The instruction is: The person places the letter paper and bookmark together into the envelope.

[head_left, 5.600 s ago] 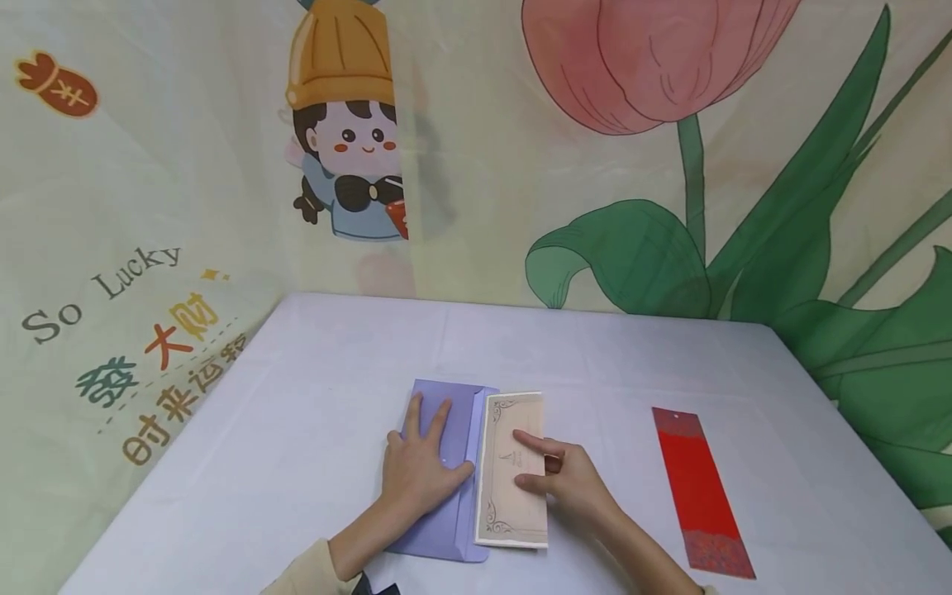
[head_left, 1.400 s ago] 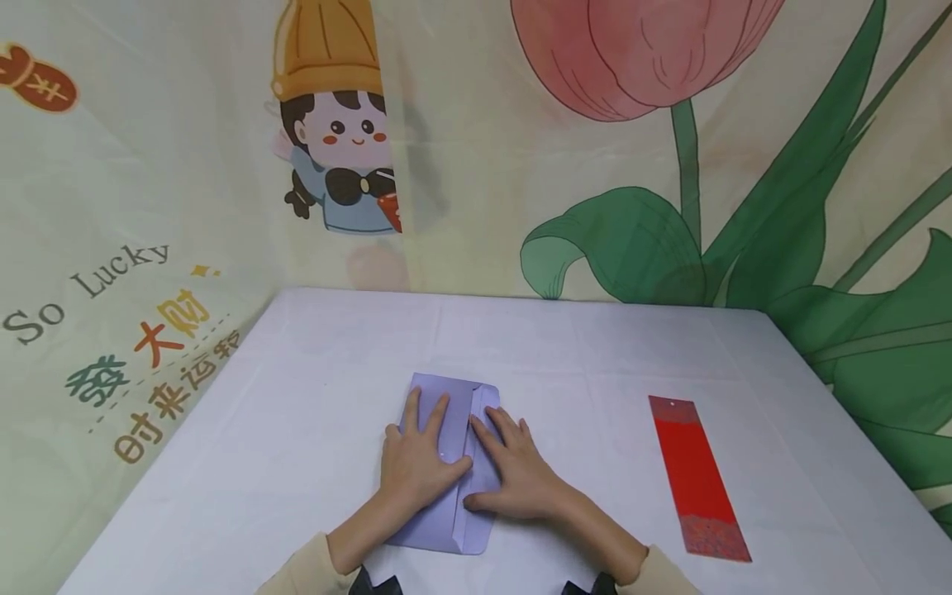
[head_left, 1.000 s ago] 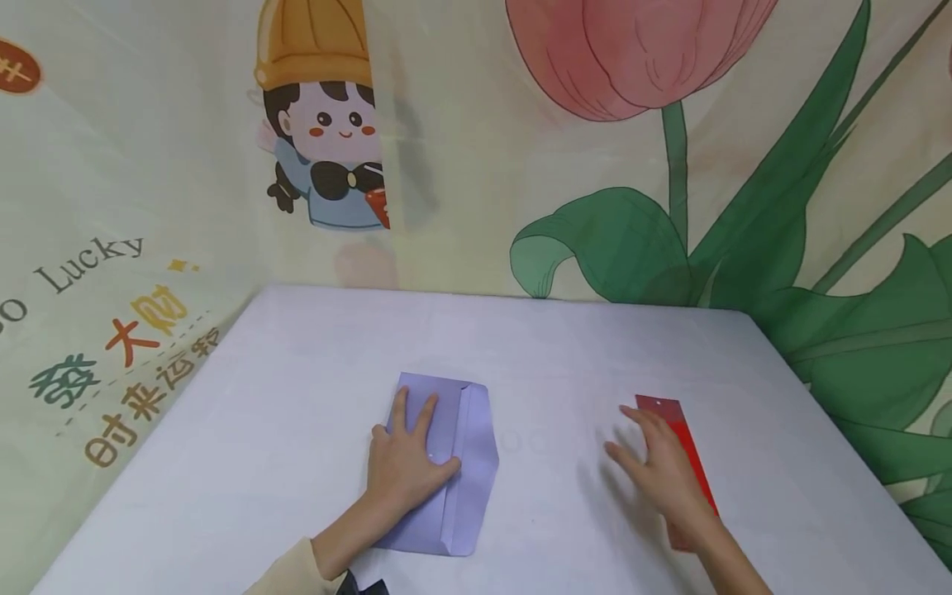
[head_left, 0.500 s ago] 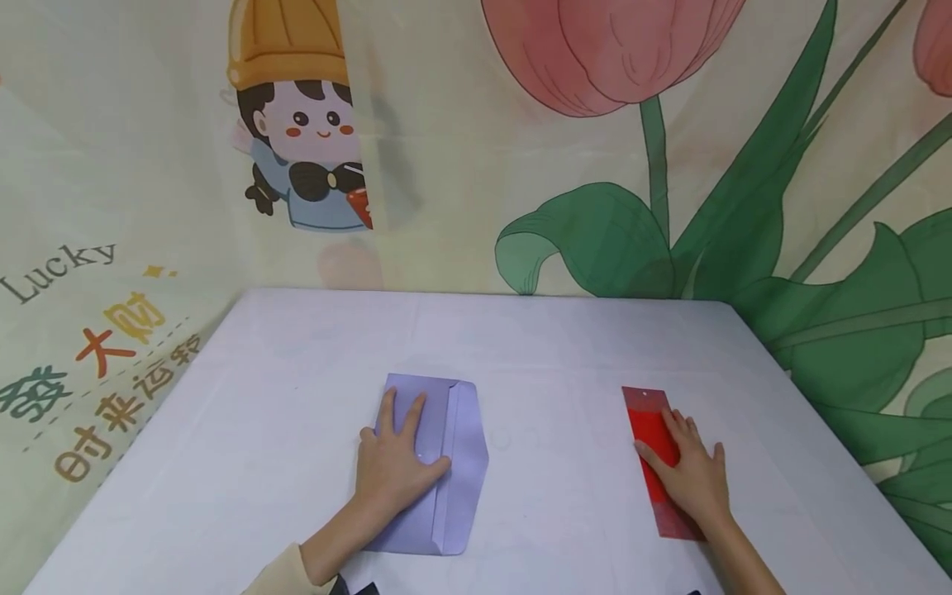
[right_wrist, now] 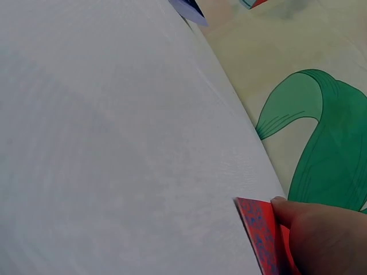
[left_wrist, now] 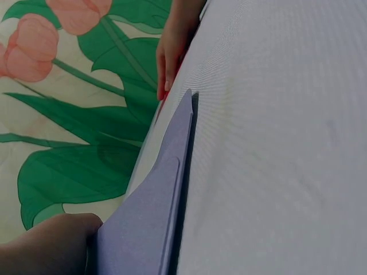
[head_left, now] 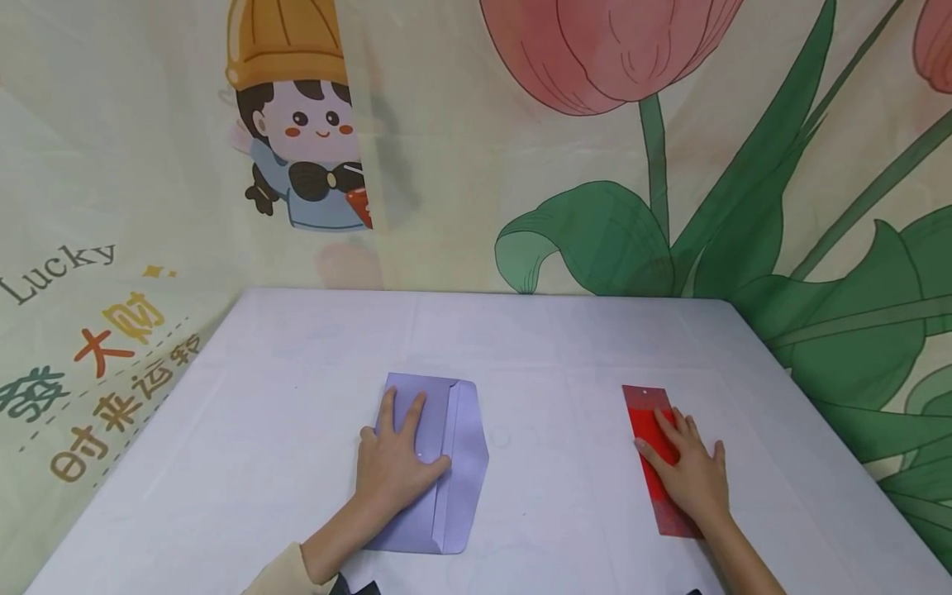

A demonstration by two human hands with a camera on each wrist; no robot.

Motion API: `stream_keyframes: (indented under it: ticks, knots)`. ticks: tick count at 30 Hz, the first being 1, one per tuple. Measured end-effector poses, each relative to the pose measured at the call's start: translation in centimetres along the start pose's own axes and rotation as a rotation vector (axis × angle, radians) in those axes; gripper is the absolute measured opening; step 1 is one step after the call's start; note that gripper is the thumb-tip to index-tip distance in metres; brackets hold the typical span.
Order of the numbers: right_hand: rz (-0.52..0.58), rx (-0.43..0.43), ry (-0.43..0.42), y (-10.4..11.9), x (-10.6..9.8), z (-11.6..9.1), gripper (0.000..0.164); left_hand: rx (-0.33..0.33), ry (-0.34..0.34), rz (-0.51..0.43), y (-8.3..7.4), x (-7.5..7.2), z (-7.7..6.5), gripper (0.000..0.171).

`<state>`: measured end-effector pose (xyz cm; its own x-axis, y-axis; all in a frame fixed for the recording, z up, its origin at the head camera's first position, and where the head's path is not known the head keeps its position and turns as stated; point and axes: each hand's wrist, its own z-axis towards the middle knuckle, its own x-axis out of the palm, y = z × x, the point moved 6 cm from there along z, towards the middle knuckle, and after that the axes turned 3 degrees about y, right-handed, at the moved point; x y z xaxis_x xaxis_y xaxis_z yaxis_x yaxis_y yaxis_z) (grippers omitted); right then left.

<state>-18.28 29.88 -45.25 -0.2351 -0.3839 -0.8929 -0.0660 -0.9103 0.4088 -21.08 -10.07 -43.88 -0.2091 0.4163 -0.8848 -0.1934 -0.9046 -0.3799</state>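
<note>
item: your right hand point(head_left: 692, 479), laid over a strip; thumb at the strip's left edge, fingers over its face and right edge. whether they pinch it, you cannot tell from these views.
item: long, narrow, flat red strip with darker patterned ends point(head_left: 644, 417); directly under that hand, which is the nearer of your two. long axis runs front to back, far end leaning left. a small hole in the far end.
item: your left hand point(head_left: 394, 471), fingers spread flat, grasping nothing, resting on the envelope.
item: lilac rectangular paper envelope point(head_left: 435, 430), well apart to the strip's left; its long axis also front to back, its unfolded pointed flap point(head_left: 470, 471) facing the strip.
support: white-covered desk point(head_left: 550, 364), beneath all.
changed: a second earlier your right hand hovered left of the strip; now it touches it. your left hand keeps its place on the envelope.
</note>
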Motion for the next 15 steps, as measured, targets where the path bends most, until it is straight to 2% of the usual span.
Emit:
stream_keyframes:
  ticks: [9, 15]
  knots:
    - [0.01, -0.017, -0.029, 0.32, -0.15, 0.2, 0.067, 0.005, -0.024, -0.003, 0.12, 0.01, 0.04, 0.093]
    - [0.095, -0.099, -0.097, 1.04, -0.58, -0.02, 0.067, 0.0, -0.015, 0.003, 0.27, 0.18, 0.02, 0.094]
